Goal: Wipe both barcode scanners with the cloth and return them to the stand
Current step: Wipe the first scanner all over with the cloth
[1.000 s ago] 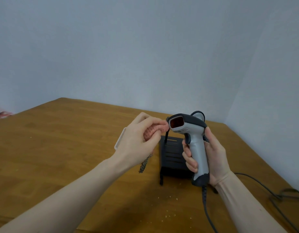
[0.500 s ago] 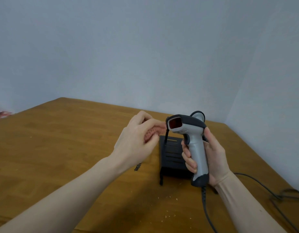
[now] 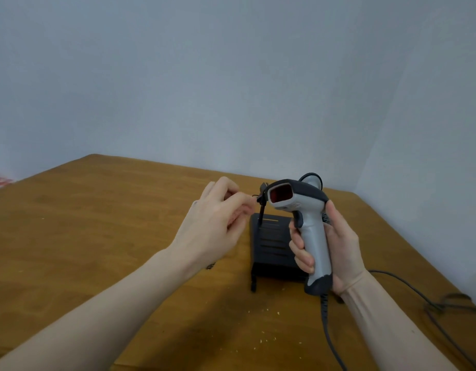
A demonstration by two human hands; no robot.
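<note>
My right hand [image 3: 338, 247] grips the handle of a grey barcode scanner [image 3: 309, 210] with a dark top. It stands upright above the table, its red window facing left. My left hand [image 3: 215, 223] hovers just left of the scanner's nose, fingers curled round a bunched pinkish cloth [image 3: 239, 214] that is mostly hidden in the palm. A checkered scrap of the cloth [image 3: 210, 266] peeks out under the wrist. The black stand [image 3: 271, 250] sits on the table behind both hands. A second scanner [image 3: 313, 179] shows only as a grey rounded part behind the held one.
The wooden table [image 3: 97, 223] meets the walls at the far right corner. The held scanner's cable [image 3: 328, 333] runs down toward the near edge. Another dark cable [image 3: 446, 303] lies tangled at the right. Small crumbs [image 3: 266, 338] dot the wood in front.
My left hand has gathered the cloth deeper into its palm, so the dangling checkered end and white tag are hidden. The scanner in my right hand has barely moved.
</note>
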